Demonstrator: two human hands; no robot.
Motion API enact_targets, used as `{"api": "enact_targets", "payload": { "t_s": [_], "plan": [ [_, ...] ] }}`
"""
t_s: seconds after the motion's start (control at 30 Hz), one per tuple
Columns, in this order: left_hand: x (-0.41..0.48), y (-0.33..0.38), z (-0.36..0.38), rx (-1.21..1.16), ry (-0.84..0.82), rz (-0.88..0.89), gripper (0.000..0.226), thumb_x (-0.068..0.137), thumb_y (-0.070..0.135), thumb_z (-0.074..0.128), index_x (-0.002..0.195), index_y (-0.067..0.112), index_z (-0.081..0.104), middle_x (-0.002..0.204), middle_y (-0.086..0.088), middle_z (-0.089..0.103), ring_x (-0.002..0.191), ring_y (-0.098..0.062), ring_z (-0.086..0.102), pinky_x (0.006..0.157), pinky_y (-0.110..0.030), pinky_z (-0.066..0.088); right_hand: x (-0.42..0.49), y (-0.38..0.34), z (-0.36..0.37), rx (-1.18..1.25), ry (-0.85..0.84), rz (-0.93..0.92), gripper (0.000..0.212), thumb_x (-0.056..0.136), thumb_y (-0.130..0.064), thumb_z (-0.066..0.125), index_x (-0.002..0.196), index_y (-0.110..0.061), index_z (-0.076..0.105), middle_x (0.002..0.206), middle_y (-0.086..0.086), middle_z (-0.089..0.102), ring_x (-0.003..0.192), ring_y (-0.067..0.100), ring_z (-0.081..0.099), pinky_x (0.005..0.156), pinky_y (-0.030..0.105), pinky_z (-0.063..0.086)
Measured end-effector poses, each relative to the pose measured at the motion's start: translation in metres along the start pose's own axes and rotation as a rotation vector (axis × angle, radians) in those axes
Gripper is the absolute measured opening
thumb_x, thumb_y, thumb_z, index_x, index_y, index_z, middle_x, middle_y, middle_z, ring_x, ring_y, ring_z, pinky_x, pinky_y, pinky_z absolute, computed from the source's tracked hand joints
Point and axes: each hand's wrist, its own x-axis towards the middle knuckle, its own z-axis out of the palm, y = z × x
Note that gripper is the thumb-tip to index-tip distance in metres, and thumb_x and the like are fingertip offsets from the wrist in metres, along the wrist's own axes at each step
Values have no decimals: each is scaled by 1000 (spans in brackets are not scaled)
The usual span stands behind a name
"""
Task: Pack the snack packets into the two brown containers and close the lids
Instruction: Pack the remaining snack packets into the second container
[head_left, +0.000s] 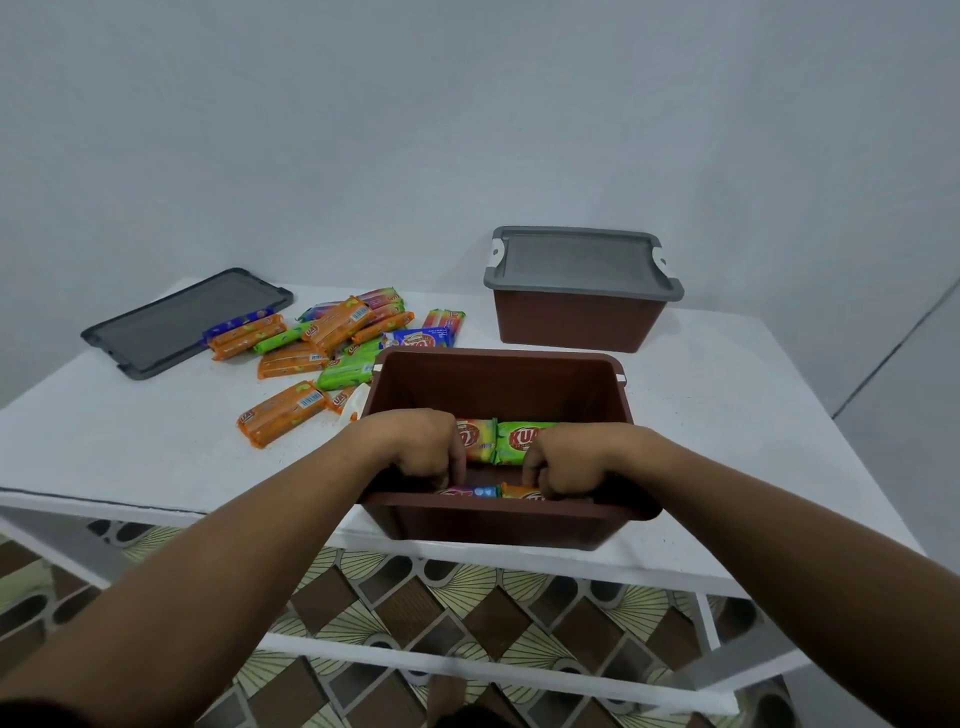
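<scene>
White table (701, 395), pale wall behind. On it sat open brown container (498, 384), both hands inside. Left hand (423, 447) and right hand (569, 457) had fingers curled, pinching near-row packets (488, 492) against container's near wall. Loose packets (322, 343) and grey lid (182, 322) lay left of container; lidded container (579, 317) behind it. Judgement: seat packets flat, side by side, before fetching more

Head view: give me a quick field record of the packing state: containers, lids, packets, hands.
near container: open, at the front edge of the table
packets inside: a few, on the bottom
far container: back right, gray lid on
loose lid: flat, back left
loose packets: piled left of the near container
left hand: in the near container, fingers curled on packets inside
right hand: same
</scene>
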Motion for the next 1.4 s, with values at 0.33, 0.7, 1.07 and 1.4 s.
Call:
{"api": "enact_targets", "payload": {
  "t_s": [0.33,0.7,1.07,1.4],
  "plan": [
    [-39,-8,-40,-348,554,198,7,90,15,75,94,20,78,80,10,74,74,-6,70,67,-13,52,-18,-3,-43,221,381,-93,17,91,-21,70,106,-24,76,86,-17,68,72,-5,61,65,12,42],
    [-83,-95,-92,-375,799,208,6,84,24,83,84,20,79,61,12,67,55,2,56,56,-15,44,30,-76,-122,341,757,-240,4,80,-21,80,82,-19,77,74,-3,72,61,2,59,58,14,45],
    [-72,-221,-121,-364,735,120,20,95,10,66,91,26,78,80,9,77,66,-5,70,64,-13,48,138,-133,-165,300,698,-234,6,83,-17,78,78,-20,76,61,-14,63,51,-9,53,52,7,38],
    [5,-279,-123,-297,695,-3,25,88,5,68,90,27,81,81,16,68,82,-3,63,70,-16,45,215,-156,-158,-2,381,-125,15,85,-10,68,95,-12,80,95,-1,76,83,12,65,70,21,48]
  ]
}}
